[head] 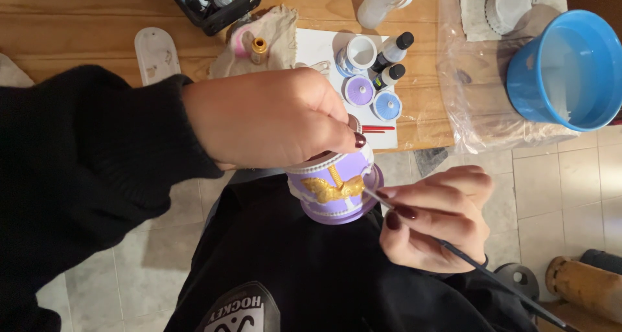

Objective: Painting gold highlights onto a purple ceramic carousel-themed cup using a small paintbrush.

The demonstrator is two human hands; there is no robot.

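My left hand (272, 115) grips the top of a small purple and white carousel figurine (334, 189) with a gold horse on its side, held over my lap. My right hand (437, 218) pinches a thin dark paintbrush (479, 267); its tip touches the figurine's side just right of the gold horse. Both sleeves are black.
A wooden table edge (421, 134) carries a white sheet with small paint pots (359, 90), dropper bottles (392, 50), a beige rag (272, 34) and a black box of paints (217, 1). A blue bucket (570, 69) sits on clear plastic at right. Tiled floor lies below.
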